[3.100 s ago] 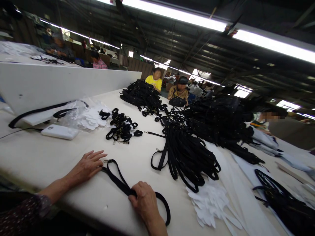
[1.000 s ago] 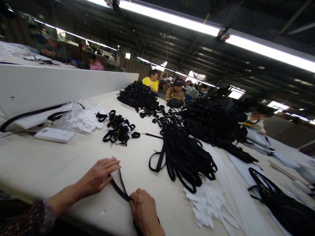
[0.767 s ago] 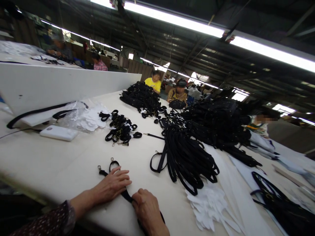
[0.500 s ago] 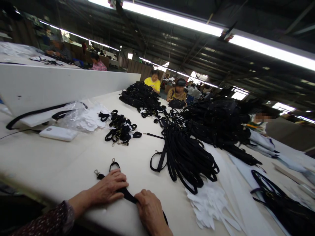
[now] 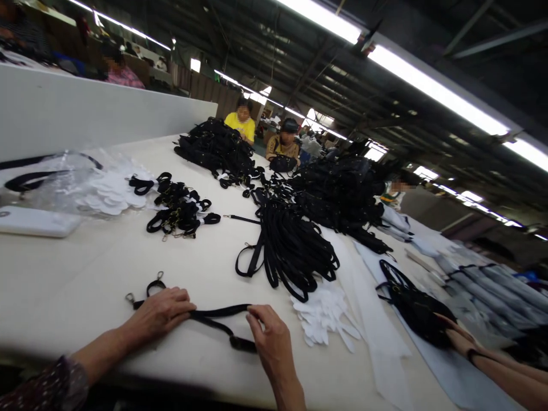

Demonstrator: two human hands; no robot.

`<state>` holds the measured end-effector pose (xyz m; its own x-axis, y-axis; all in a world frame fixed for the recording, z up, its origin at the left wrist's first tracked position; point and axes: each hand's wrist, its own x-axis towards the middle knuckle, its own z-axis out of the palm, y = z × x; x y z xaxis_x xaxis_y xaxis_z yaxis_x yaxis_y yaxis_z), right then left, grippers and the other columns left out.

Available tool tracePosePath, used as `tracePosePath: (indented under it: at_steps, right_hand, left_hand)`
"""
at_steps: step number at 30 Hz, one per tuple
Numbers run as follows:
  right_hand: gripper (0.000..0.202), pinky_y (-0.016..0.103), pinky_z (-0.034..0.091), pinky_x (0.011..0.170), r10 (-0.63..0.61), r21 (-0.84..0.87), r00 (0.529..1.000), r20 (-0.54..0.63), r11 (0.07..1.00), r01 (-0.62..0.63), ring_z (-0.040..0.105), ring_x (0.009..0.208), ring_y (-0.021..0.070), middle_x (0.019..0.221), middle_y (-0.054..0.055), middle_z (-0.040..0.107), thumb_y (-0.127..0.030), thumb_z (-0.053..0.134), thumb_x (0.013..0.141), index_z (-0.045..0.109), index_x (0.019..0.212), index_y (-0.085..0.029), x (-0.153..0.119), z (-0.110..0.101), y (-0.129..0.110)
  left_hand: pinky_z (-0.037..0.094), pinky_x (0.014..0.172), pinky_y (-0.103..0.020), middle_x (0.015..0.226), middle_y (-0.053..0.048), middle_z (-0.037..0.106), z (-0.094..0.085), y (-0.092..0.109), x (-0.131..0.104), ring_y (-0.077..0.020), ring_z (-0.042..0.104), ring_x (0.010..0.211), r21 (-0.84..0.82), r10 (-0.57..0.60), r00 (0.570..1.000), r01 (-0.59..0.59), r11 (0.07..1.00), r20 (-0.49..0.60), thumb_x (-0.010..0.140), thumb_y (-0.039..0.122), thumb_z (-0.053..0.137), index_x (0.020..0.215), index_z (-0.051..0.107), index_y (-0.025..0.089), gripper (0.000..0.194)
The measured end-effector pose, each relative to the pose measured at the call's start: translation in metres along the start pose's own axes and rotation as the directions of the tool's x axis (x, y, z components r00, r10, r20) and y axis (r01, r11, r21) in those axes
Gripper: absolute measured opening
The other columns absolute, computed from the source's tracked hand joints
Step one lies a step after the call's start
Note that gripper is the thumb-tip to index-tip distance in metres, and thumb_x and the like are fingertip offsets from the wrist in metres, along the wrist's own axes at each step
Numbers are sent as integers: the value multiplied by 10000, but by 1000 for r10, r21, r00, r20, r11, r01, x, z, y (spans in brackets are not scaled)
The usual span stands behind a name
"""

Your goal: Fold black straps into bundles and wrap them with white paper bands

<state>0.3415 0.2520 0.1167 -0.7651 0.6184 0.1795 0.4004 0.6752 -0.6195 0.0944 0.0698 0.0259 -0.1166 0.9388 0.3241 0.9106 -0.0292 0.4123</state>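
Observation:
A black strap [image 5: 218,313] with metal clasps at its left end lies on the pale table in front of me. My left hand [image 5: 165,311] presses closed over the strap near those clasps. Pinched between the thumb and fingers of my right hand [image 5: 269,331] is the strap's other stretch, drawn out to the right. Beneath it a second run of the strap hangs slack, with a dark slider [image 5: 242,343] beside the right hand. Beyond my hands lie a long bundle of black straps [image 5: 295,245] and a smaller heap of looped straps with clasps [image 5: 177,208].
White paper tags [image 5: 327,314] lie right of my hands; more sit in a plastic bag [image 5: 103,188] at left, near a white power bank-like box [image 5: 38,221]. Black bags [image 5: 338,188] are piled behind. At right, a co-worker's hands [image 5: 460,337] touch a black bag [image 5: 415,302].
My right hand has moved away from my left, stretching the strap between them. The view has turned right, bringing a co-worker's hands into sight.

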Motion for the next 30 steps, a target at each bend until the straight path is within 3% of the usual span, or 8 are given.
tracePosePath:
  at_steps: [3,6,9,14,17,23,30]
  right_hand:
    - [171,216,480,774,51,131,993,110,989,-66,691,857,143,906,-23,748,-193,584,912,735,908,-272,-35,7,-4]
    - [168,210,474,756,97,65,975,200,992,-112,697,814,146,832,-45,748,-163,632,869,740,833,-286,-58,24,-7]
    - [141,236,477,767,197,-60,972,126,980,-191,705,851,174,891,-22,757,-201,634,887,742,897,-292,-56,32,-5]
    - [156,280,465,705,275,-247,961,3,932,-266,700,784,201,857,17,737,-374,634,923,716,983,-256,-28,33,-4]
    - [168,285,456,695,223,-332,975,-6,919,-212,689,805,212,880,20,725,-381,699,872,691,970,-245,-19,47,-11]
    - [197,255,404,696,-32,-414,994,102,908,71,641,887,178,917,-19,687,-103,599,885,645,959,-281,-21,79,-15]
    - [179,271,343,655,-78,-432,987,140,892,132,613,837,157,880,-31,661,-97,554,905,610,871,-263,-21,72,-11]
  left_hand:
    - [446,804,-307,973,-12,667,0,0,-1,-183,623,898,0,-33,999,33,999,0,996,274,511,1142,667,307,216]
    - [445,803,-311,994,-14,664,0,2,-1,-188,623,911,6,-49,999,49,999,12,999,270,496,1173,652,315,238]
    - [434,789,-322,979,-15,652,2,13,-2,-190,609,887,0,-3,997,3,1000,77,1005,240,466,1210,623,324,271]
    - [390,707,-355,898,-31,622,11,50,-3,-206,571,804,-5,215,961,-218,976,175,973,121,375,1186,595,283,347]
    - [372,674,-367,866,-37,615,15,68,-1,-216,557,767,17,264,949,-271,962,173,934,93,397,1127,596,261,324]
    - [405,739,-353,920,-30,622,7,75,0,-209,569,837,-77,213,950,-200,977,230,925,89,465,1153,580,274,316]
    - [374,755,-384,946,-34,633,4,63,-9,-219,563,847,-16,164,973,-164,986,162,935,88,402,1121,586,249,307]
